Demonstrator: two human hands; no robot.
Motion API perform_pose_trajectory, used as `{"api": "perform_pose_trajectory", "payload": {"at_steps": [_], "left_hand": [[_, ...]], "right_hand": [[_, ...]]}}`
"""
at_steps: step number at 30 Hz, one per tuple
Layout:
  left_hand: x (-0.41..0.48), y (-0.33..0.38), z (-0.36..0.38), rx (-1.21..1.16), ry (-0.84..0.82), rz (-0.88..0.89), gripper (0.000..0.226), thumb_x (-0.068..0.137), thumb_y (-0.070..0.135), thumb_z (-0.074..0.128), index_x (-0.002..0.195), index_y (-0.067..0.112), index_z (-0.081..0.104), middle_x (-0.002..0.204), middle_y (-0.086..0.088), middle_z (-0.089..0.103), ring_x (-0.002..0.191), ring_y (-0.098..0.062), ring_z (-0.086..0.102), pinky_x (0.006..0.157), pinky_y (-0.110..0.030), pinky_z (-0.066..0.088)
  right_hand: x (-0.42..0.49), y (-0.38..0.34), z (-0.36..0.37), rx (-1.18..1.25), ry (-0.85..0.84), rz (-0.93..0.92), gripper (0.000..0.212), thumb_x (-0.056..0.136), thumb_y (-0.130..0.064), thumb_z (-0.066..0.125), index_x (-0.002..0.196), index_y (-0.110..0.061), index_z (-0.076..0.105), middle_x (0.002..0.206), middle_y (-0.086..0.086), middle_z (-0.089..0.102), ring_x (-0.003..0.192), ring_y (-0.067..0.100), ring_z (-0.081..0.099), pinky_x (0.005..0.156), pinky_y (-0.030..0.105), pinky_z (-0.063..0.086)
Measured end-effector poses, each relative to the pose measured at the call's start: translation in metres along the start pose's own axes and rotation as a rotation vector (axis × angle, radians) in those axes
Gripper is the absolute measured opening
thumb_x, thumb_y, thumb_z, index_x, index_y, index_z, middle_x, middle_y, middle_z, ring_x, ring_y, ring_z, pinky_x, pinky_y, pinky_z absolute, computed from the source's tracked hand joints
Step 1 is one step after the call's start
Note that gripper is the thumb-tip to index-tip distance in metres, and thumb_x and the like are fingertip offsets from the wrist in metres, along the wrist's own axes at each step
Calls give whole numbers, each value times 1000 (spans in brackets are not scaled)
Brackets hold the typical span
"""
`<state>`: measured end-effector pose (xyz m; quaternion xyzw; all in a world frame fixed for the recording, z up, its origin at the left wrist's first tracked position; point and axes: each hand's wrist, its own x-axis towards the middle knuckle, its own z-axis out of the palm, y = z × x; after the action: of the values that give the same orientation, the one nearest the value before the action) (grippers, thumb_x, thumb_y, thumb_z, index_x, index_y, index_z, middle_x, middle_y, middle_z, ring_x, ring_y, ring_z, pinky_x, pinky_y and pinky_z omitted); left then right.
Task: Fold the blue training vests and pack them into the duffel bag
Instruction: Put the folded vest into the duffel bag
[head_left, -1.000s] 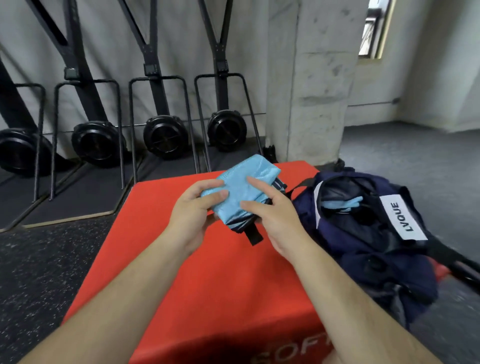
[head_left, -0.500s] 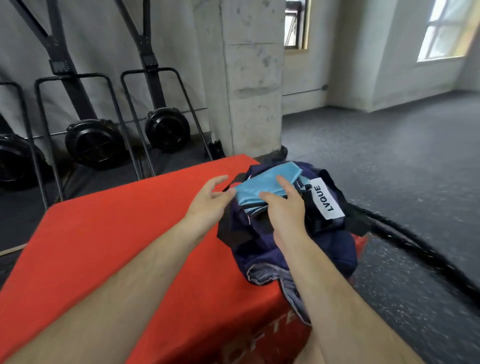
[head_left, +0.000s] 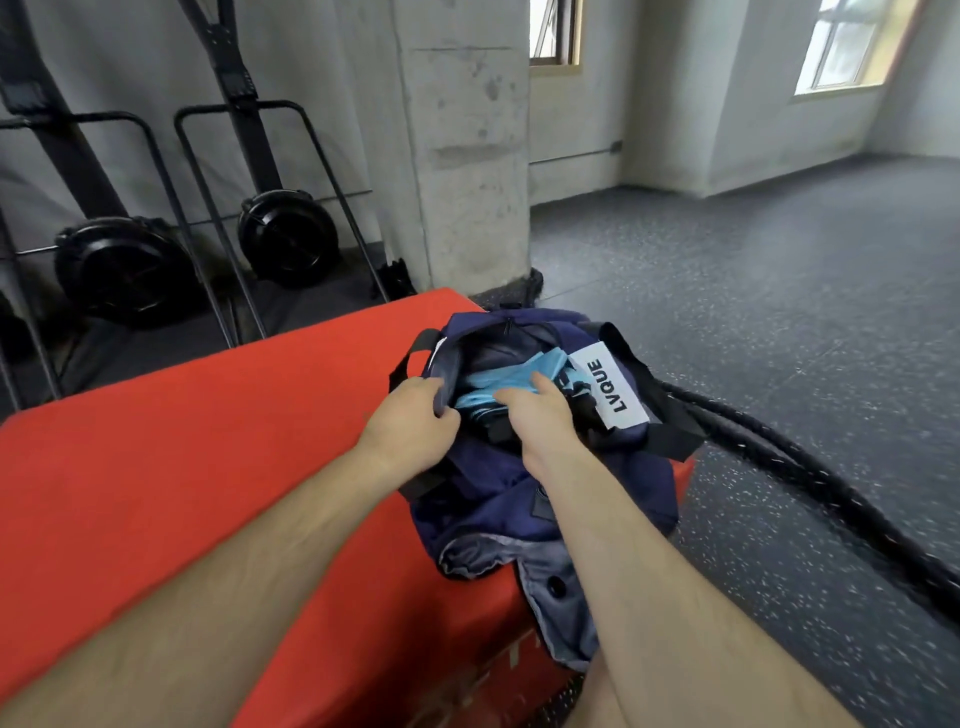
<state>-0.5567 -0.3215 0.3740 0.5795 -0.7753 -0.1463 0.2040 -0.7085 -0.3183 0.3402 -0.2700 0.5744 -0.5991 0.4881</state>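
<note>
Holds the navy duffel bag (head_left: 483, 509) open on the red foam box (head_left: 208, 467) with the left hand (head_left: 410, 421), fingers curled over its rim. Presses folded light-blue vests (head_left: 498, 382) inside with the right hand (head_left: 540, 421), fingers curled onto them. Seems nearly packed; left to do: release, zip shut.
</note>
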Motion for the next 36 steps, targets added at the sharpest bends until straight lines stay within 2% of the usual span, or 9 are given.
{"api": "perform_pose_trajectory", "payload": {"at_steps": [4, 8, 11, 14, 17, 21, 25, 29, 36], "left_hand": [[-1, -5, -6, 2, 49, 32, 44, 93, 17, 54, 134, 3, 56, 134, -12, 58, 127, -26, 51, 104, -25, 32], [0, -12, -5, -5, 59, 32, 51, 94, 20, 54, 142, 5, 50, 141, -9, 54, 132, -21, 48, 106, -22, 30], [-3, -16, 1, -7, 34, 30, 54, 95, 25, 55, 145, 6, 47, 141, -8, 53, 133, -20, 47, 108, -23, 30], [-2, -17, 5, -8, 38, 39, 55, 96, 25, 55, 146, 7, 46, 138, -8, 54, 131, -21, 48, 107, -23, 31], [1, -16, 6, -1, 57, 42, 54, 96, 24, 54, 146, 7, 46, 138, -7, 54, 131, -21, 47, 105, -23, 31], [1, -21, 15, 10, 59, 50, 54, 95, 22, 54, 146, 6, 47, 136, -10, 55, 130, -23, 49, 106, -26, 33], [-1, -25, 21, -3, 43, 44, 55, 95, 23, 54, 147, 8, 45, 140, -7, 51, 133, -22, 46, 107, -27, 33], [-3, -29, 27, -39, 46, 21, 55, 93, 20, 54, 147, 7, 45, 142, -9, 50, 135, -22, 44, 110, -27, 32], [0, -36, 32, -49, 57, -7, 54, 93, 19, 54, 145, 9, 45, 144, -11, 49, 135, -22, 43, 109, -26, 30]], "right_hand": [[13, 3, 32, 94, -82, 56, 85, 79, -9, 72, 155, -18, 33, 140, 6, 55, 117, 24, 59, 106, 42, 48], [19, 5, 38, 28, -30, 16, 86, 85, -19, 71, 157, -27, 26, 148, 3, 42, 127, 25, 51, 109, 40, 44], [31, 25, 32, -313, 4, 118, 75, 77, -31, 63, 148, -17, 41, 145, 6, 48, 119, 26, 56, 105, 39, 48], [12, 5, 18, -910, -129, 129, 65, 87, -36, 52, 145, -8, 43, 138, 10, 53, 117, 29, 57, 101, 37, 47], [13, -10, 8, -1268, -10, -85, 48, 93, -39, 54, 133, -12, 56, 134, 9, 58, 119, 30, 56, 88, 35, 45], [19, 0, 18, -1477, 63, -522, 50, 98, -46, 46, 144, -28, 46, 154, 10, 34, 143, 36, 25, 117, 49, 18], [43, 27, 15, -1537, -126, -217, 64, 101, -63, 23, 159, -37, 14, 167, 16, -8, 149, 49, -15, 115, 68, -12], [49, 37, 20, -1606, -148, -27, 77, 95, -74, 28, 158, -41, -2, 163, 26, -15, 144, 55, -20, 110, 77, -2], [50, 31, 16, -1613, -210, -27, 77, 97, -65, 39, 158, -42, -2, 164, 22, -15, 144, 56, -20, 108, 77, 5]]}}
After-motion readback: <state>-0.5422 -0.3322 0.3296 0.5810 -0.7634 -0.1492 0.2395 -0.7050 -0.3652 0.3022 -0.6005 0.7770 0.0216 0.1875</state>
